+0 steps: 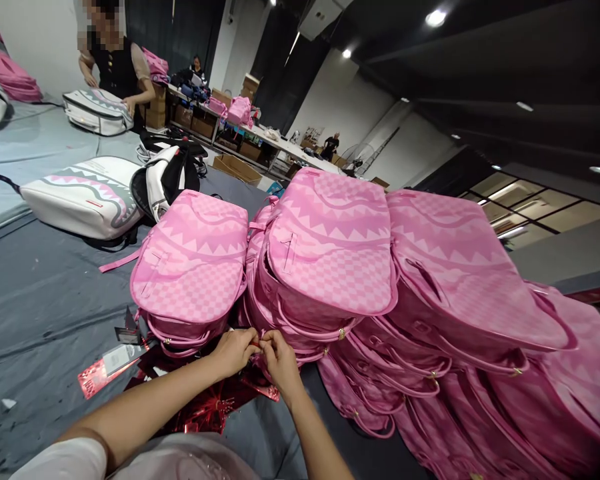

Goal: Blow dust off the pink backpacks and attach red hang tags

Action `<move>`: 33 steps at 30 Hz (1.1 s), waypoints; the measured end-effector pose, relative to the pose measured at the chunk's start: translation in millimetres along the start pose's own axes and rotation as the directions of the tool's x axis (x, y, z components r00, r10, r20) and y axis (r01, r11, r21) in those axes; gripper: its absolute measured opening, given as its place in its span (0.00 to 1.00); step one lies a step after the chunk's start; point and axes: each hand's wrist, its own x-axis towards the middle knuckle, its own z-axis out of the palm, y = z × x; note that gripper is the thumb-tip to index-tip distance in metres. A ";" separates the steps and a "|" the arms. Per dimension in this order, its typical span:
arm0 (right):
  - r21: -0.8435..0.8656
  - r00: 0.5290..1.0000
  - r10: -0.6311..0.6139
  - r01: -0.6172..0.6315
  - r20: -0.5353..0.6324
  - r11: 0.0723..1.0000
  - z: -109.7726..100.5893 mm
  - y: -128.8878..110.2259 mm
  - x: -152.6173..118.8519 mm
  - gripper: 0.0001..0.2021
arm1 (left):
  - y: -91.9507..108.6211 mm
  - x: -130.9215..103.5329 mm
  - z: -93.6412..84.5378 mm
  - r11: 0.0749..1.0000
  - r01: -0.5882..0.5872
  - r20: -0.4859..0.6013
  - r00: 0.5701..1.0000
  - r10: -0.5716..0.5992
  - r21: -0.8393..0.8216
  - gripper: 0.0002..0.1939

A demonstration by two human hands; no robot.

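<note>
My left hand (234, 351) and my right hand (279, 357) meet at the front edge of the pink backpacks, fingers pinched close together. What lies between the fingertips is too small to make out; a bit of red shows there. Just left of my hands sits a smaller pink backpack (195, 257). Right behind them rises a stack topped by a pink backpack (333, 243) with a jagged-teeth pattern. Shiny red tags (213, 407) lie below my wrists, and a red tag with a white label (113, 367) lies at the left.
More pink backpacks (460, 260) are piled to the right. A white backpack (87, 197) lies on the grey-covered table (40, 293) at the left. Across it, a person (117, 67) handles another white backpack (97, 112). Shelved worktables with boxes stand farther back.
</note>
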 end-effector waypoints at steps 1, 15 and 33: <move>0.004 1.000 0.003 -0.003 0.003 1.000 0.0 -0.9 -0.3 0.07 | 0.1 -0.2 -0.7 1.000 -0.011 0.025 1.000 0.011 -0.005 0.08; 0.024 0.996 0.027 -0.025 -0.089 0.999 3.4 -2.9 -2.1 0.08 | -1.1 5.3 -10.4 0.998 -0.059 0.035 0.998 0.059 0.004 0.07; 0.046 0.992 0.053 -0.048 -0.117 0.998 6.0 -7.1 -3.7 0.08 | -7.1 9.5 -16.6 0.991 -0.118 0.140 0.982 0.125 -0.060 0.08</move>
